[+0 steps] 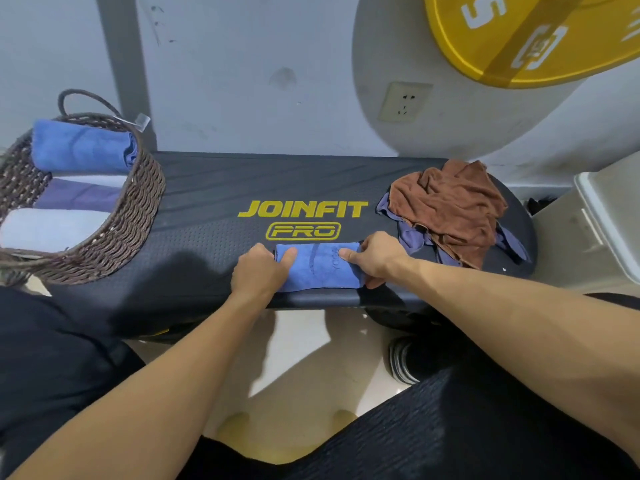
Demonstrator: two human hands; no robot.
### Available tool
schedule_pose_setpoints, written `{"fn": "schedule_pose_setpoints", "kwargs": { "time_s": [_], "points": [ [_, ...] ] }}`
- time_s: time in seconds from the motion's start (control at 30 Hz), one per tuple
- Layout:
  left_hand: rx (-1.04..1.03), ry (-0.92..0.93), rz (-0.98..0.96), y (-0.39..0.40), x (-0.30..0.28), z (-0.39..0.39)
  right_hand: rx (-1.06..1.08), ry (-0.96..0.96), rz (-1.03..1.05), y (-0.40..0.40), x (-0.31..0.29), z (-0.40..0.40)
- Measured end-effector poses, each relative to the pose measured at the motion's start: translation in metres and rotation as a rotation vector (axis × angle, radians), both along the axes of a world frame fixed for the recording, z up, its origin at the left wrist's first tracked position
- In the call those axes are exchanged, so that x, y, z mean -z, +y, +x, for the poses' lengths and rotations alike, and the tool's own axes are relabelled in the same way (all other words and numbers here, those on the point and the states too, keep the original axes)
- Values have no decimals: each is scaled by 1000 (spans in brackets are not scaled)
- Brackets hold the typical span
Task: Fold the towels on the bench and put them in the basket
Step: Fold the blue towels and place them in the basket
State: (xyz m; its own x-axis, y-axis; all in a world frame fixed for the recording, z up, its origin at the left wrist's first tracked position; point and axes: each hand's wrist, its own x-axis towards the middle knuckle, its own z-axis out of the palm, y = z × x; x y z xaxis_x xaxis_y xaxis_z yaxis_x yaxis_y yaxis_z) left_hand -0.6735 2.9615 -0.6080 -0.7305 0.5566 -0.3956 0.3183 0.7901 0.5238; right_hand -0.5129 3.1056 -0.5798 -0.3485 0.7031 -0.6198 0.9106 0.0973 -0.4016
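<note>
Both hands gripped the folded blue towel (320, 266) at its ends, left hand (258, 271) and right hand (375, 259) with thumbs on top | towel lay at bench (207, 216) front edge | step: fold seemingly finished | next: lift it level into basket (131, 216) | brown towel (453, 206) unfolded at right

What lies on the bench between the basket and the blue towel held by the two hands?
Nothing: in the head view the black bench is bare between the basket and the blue towel, except for its printed yellow logo farther back.
</note>
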Motion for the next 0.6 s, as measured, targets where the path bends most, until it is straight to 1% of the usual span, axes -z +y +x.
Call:
{"fn": "schedule_pose_setpoints", "kwargs": {
  "time_s": [0.07, 0.17, 0.27, 0.4, 0.53, 0.6],
  "points": [
    [18, -108, -101, 6, -8, -8, -12, 19, -6, 2, 0, 2],
    [-17, -249, -109, 17, -23, -13, -32, 42, -3, 3, 0, 4],
    [-69, -346, -80, 21, -27, -15, -34, 37, -5, 3, 1, 5],
    [-248, -604, 3, 18, -25, -15, -32, 19, 5, 4, 3, 7],
    [-308, -805, -6, 21, -30, -8, -2, -8, -66, 8, -1, 5],
    [-328, -878, 71, 25, -33, -2, 8, -20, -88, 12, 0, 6]
  ]
}}
